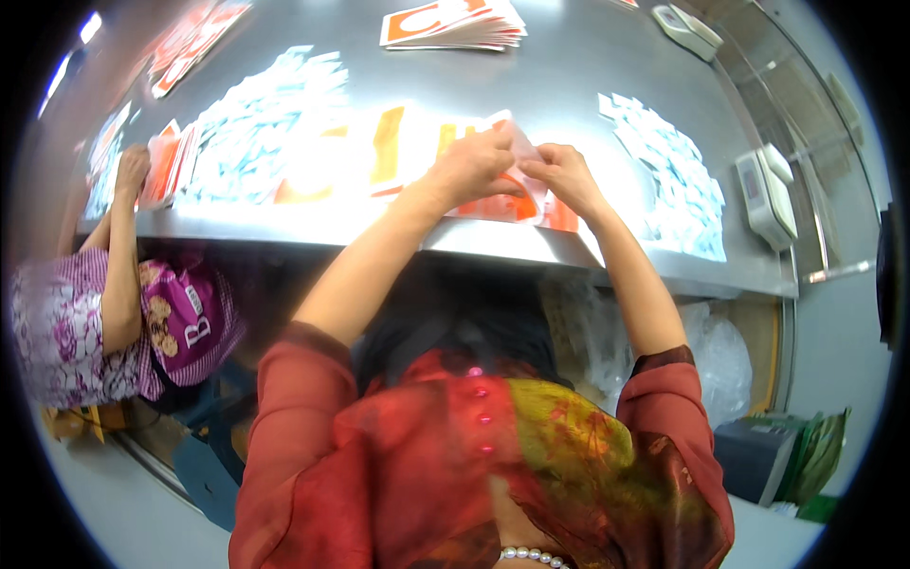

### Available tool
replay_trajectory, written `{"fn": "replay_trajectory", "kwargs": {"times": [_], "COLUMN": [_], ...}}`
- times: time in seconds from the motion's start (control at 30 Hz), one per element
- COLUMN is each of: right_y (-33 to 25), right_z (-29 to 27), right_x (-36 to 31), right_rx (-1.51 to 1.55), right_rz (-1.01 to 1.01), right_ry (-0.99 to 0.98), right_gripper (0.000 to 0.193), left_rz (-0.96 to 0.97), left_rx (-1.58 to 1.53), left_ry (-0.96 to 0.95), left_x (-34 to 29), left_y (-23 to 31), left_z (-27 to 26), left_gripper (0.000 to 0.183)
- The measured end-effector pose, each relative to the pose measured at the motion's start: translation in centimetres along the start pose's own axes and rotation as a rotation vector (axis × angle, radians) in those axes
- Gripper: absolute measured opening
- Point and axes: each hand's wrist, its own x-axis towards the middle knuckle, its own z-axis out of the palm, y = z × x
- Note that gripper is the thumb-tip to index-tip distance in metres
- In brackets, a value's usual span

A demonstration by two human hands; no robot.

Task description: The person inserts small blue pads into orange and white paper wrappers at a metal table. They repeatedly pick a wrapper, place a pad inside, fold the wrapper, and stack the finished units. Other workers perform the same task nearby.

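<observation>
At the near edge of a metal table, my left hand [479, 169] closes its fingers on an orange-and-white flat pouch [526, 152]. My right hand [567, 180] pinches the pouch's right side, thumb and fingers together. A pale flap of it stands up between the two hands. More orange-and-white pouches [384, 152] lie to the left of my left hand, washed out by glare. Beyond them is a large heap of small white-and-blue sachets [265, 123]. Another heap of sachets [673, 180] spreads to the right of my right hand.
A stack of orange-and-white pouches [455, 27] lies at the far side of the metal table [559, 71]. Two white bench devices, one nearer [766, 197] and one farther [687, 33], stand at the right. At the left, a co-worker's hand [133, 169] is beside upright pouches.
</observation>
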Motion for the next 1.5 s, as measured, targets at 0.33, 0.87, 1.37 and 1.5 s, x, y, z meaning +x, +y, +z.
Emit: {"fn": "replay_trajectory", "kwargs": {"times": [0.33,0.87,1.37,1.5], "right_y": [6.0,4.6,0.0,0.6], "right_z": [2.5,2.1,1.5,0.8], "right_x": [1.7,-0.2,0.0,1.0], "right_rx": [0.278,-0.022,-0.185,0.062], "right_rz": [-0.020,-0.148,0.066,0.125], "right_ry": [0.103,-0.005,-0.006,-0.095], "right_gripper": [0.020,0.027,0.028,0.024], "left_rz": [-0.119,-0.251,-0.117,-0.034], "left_rx": [0.025,-0.162,-0.110,-0.048], "left_ry": [-0.288,-0.153,-0.014,-0.067], "left_x": [0.9,1.3,-0.8,-0.4], "left_y": [1.6,-0.3,0.2,0.1], "left_z": [0.4,2.4,0.3,0.4], "left_gripper": [0.044,0.028,0.021,0.020]}}
